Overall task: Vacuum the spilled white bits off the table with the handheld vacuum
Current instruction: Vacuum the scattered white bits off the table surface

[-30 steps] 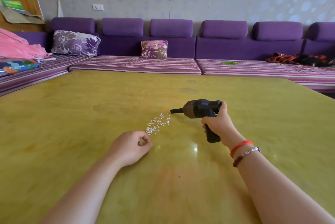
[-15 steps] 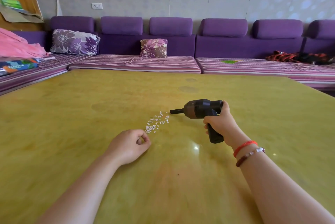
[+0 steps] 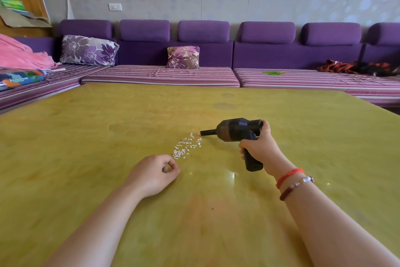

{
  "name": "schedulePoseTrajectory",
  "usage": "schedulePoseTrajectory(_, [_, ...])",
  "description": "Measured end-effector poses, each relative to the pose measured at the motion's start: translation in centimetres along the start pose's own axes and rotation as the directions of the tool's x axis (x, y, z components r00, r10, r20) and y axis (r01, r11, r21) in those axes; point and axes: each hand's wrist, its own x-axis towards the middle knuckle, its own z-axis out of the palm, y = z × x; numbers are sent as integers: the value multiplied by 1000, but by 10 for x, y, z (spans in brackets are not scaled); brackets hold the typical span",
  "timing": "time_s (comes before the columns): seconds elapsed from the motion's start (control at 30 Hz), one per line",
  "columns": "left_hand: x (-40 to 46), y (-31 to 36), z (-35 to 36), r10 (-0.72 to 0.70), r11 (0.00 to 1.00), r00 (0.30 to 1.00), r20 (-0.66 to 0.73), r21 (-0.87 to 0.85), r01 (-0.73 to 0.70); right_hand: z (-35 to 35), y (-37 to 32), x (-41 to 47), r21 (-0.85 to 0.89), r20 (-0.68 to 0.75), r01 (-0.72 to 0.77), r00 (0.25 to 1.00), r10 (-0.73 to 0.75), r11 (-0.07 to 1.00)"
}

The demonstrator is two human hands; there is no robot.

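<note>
A patch of small white bits (image 3: 186, 147) lies on the yellow-green table (image 3: 86, 141), near its middle. My right hand (image 3: 260, 147) grips the handle of a black handheld vacuum (image 3: 236, 131). Its thin nozzle points left, and the tip is just right of the far end of the bits. My left hand (image 3: 153, 174) rests on the table just in front of the bits, fingers curled loosely and holding nothing.
A purple sofa (image 3: 194, 57) with striped seat pads runs along the table's far and left sides. Two flowered cushions (image 3: 88, 50), a pink cloth (image 3: 19, 56) and dark clothes (image 3: 355, 67) lie on it. The table's far right corner (image 3: 350, 96) is close to the sofa.
The vacuum nozzle has crept slightly left toward the bits. My left hand has stayed in place.
</note>
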Motion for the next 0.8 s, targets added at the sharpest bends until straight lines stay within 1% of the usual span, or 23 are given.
schedulePoseTrajectory(0.43, [-2,0,0,-1,1000,1000,-1,-9,1,2,1,1,-3,6,6,1000,-6,1000])
schedulePoseTrajectory(0.7, [-2,1,0,2,1000,1000,-5,-3,-2,-10,0,2,30,-35,7,999,-6,1000])
schedulePoseTrajectory(0.8, [-2,0,0,2,1000,1000,-13,-2,-2,-14,-1,2,28,-30,-6,1000,7,1000])
